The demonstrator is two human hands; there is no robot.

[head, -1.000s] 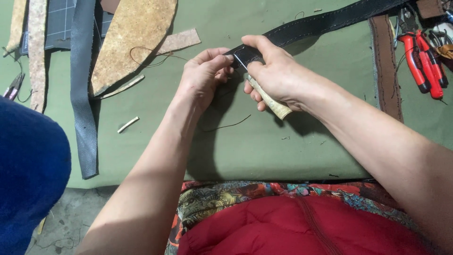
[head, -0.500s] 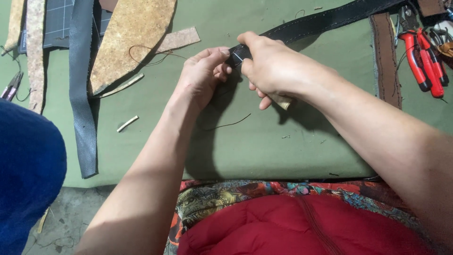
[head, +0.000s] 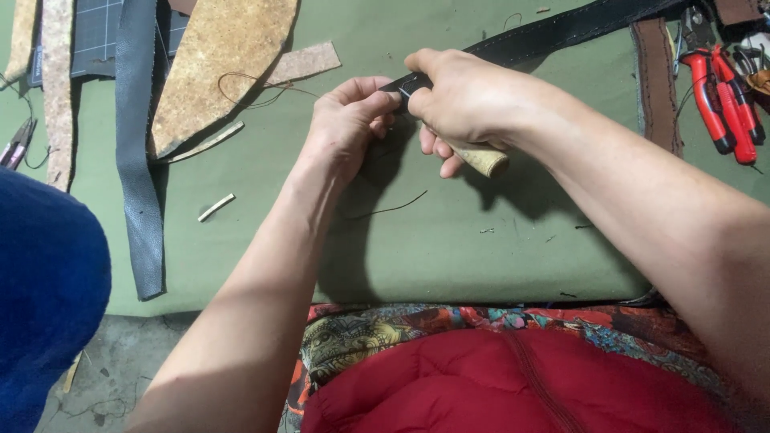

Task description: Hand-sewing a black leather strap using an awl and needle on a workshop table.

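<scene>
Since a moment ago the right hand point(head: 465, 100) has rolled over the pale wooden-handled tool point(head: 481, 158), hiding its blade (work appears under way). The left hand point(head: 353, 120) pinches the end of the black leather strap point(head: 561, 28), which runs across the green bench point(head: 441, 240); rough tan leather scraps point(head: 216, 64) lie nearby.
</scene>
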